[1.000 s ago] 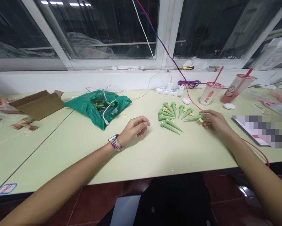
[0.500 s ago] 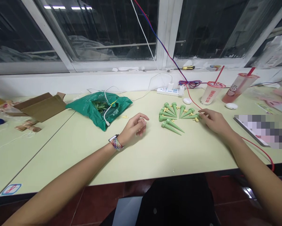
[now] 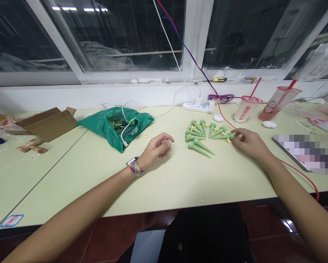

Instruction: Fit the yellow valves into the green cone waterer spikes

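1. A pale green table [image 3: 71, 182] lies beneath everything.
2. A green plastic bag [image 3: 111, 129] sits left of the fanned green plastic watering spikes [image 3: 199, 135].
3. The left hand [image 3: 155, 149] rests loose and empty, just left of the spikes.
4. The right hand [image 3: 250, 143] touches the rightmost spike [image 3: 222, 136] at its head; whether it grips cannot be told.

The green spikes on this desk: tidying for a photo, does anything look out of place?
A small yellow piece lies alone on the desk, between the green plastic bag and the spikes, apart from the other yellow pieces.

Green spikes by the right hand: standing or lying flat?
Lying flat: the green plastic spikes rest on their sides on the table, fanned out beside the right hand.
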Available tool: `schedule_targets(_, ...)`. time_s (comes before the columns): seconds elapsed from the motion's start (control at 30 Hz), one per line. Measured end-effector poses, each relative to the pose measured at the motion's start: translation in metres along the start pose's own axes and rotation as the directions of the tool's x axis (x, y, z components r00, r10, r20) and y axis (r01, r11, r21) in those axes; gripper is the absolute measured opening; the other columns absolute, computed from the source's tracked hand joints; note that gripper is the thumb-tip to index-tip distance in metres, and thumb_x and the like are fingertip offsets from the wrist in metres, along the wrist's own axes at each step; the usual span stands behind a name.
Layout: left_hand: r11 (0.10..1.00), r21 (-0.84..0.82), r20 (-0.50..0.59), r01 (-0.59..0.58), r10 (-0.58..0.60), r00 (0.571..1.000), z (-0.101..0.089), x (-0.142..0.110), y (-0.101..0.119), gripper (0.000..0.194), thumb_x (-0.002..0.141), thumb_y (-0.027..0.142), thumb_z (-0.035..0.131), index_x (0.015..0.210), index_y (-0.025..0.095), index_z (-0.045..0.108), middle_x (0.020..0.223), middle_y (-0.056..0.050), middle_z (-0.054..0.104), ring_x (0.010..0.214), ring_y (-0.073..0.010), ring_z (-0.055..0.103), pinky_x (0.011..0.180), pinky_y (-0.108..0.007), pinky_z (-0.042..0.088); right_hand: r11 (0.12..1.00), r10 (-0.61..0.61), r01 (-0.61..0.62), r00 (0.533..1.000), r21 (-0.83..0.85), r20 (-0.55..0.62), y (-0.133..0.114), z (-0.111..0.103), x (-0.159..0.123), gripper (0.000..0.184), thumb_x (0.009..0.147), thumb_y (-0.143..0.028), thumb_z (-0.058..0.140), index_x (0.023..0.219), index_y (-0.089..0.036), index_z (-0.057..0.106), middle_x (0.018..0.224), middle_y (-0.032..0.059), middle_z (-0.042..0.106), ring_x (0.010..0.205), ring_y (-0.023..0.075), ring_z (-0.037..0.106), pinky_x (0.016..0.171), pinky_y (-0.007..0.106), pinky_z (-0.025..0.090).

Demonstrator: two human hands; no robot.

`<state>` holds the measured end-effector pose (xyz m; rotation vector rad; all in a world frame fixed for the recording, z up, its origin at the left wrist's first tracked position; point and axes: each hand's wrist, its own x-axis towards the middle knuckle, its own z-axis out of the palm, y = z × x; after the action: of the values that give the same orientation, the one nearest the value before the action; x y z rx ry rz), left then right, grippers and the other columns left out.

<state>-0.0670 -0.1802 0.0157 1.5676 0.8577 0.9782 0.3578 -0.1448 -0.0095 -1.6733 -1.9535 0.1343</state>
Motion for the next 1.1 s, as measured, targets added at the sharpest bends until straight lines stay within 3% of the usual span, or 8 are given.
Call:
schedule_targets(0.4, 1.000, 0.021, -0.015, -0.019, 0.019, 1.000, -0.002, 0.001, 0.002, 0.031, 0.096, 0.048, 0.063, 0.105, 0.018, 0.062, 0.071, 0.003, 0.055, 0.053, -0.0093, 0.051, 0.046, -0.021, 0.036, 0.999, 0.014, -0.014, 1.000, 0.029, 0.012, -0.001, 0.000, -0.001, 0.036, 0.087, -0.040, 0.059, 0.116, -0.022, 0.071, 0.099, 0.0072, 0.076, 0.072, 0.0213, 0.066, 0.072, 0.037, 0.051)
schedule_targets(0.53, 0.970, 0.193, -0.105, -0.151, 0.173, 0.979, -0.021, 0.005, 0.013, 0.024, 0.097, 0.041, 0.061, 0.103, 0.018, 0.063, 0.068, 0.002, 0.058, 0.054, -0.0108, 0.053, 0.052, -0.024, 0.040, 0.999, 0.019, -0.018, 1.000, 0.047, -0.012, -0.001, -0.001, -0.003, 0.041, 0.087, -0.039, 0.060, 0.123, -0.021, 0.068, 0.103, 0.0080, 0.076, 0.071, 0.0208, 0.065, 0.072, 0.037, 0.051)
schedule_targets(0.63, 0.869, 0.415, -0.159, -0.271, 0.363, 0.918, -0.046, 0.007, 0.021, 0.024, 0.099, 0.036, 0.055, 0.110, 0.017, 0.066, 0.072, 0.000, 0.063, 0.065, -0.0143, 0.058, 0.061, -0.026, 0.044, 0.998, 0.043, -0.038, 0.995, 0.055, -0.095, -0.006, -0.003, -0.005, 0.039, 0.088, -0.036, 0.058, 0.122, -0.020, 0.068, 0.104, 0.0097, 0.075, 0.072, 0.0215, 0.065, 0.073, 0.038, 0.051)
schedule_targets(0.73, 0.698, 0.678, -0.137, -0.232, 0.429, 0.893, -0.066, 0.010, 0.020, 0.019, 0.095, 0.030, 0.058, 0.105, 0.018, 0.070, 0.074, 0.000, 0.065, 0.067, -0.0153, 0.059, 0.067, -0.028, 0.044, 0.997, 0.032, -0.017, 0.976, 0.071, -0.216, -0.025, -0.003, -0.007, 0.032, 0.091, -0.035, 0.055, 0.116, -0.019, 0.068, 0.103, 0.0104, 0.074, 0.074, 0.0220, 0.065, 0.072, 0.037, 0.052)
schedule_targets(0.83, 0.539, 0.824, -0.063, -0.177, 0.397, 0.916, -0.074, 0.013, 0.010, 0.018, 0.090, 0.025, 0.061, 0.101, 0.019, 0.075, 0.082, -0.002, 0.069, 0.075, -0.0176, 0.061, 0.072, -0.030, 0.044, 0.989, -0.107, 0.131, 0.957, 0.071, -0.270, -0.058, 0.003, -0.010, 0.024, 0.095, -0.031, 0.052, 0.111, -0.020, 0.068, 0.101, 0.0101, 0.072, 0.075, 0.0217, 0.065, 0.073, 0.037, 0.052)
schedule_targets(0.93, 0.464, 0.864, 0.032, -0.197, 0.339, 0.940, -0.069, 0.016, -0.002, 0.023, 0.093, 0.031, 0.064, 0.107, 0.021, 0.079, 0.099, -0.007, 0.072, 0.095, -0.0231, 0.063, 0.085, -0.035, 0.046, 0.949, -0.286, 0.306, 0.937, 0.079, -0.199, -0.097, 0.015, -0.015, 0.019, 0.098, -0.027, 0.050, 0.103, -0.021, 0.067, 0.098, 0.0093, 0.072, 0.078, 0.0219, 0.065, 0.075, 0.037, 0.051)
schedule_targets(1.1, 0.431, 0.858, 0.168, -0.280, 0.281, 0.945, -0.058, 0.018, -0.014, 0.035, 0.099, 0.040, 0.062, 0.125, 0.022, 0.077, 0.111, -0.011, 0.071, 0.107, -0.0278, 0.058, 0.097, -0.041, 0.045, 0.888, -0.459, 0.459, 0.888, 0.003, -0.027, -0.142, 0.039, -0.026, 0.018, 0.099, -0.023, 0.052, 0.098, -0.022, 0.070, 0.095, 0.0091, 0.071, 0.089, 0.0252, 0.067, 0.071, 0.036, 0.047)
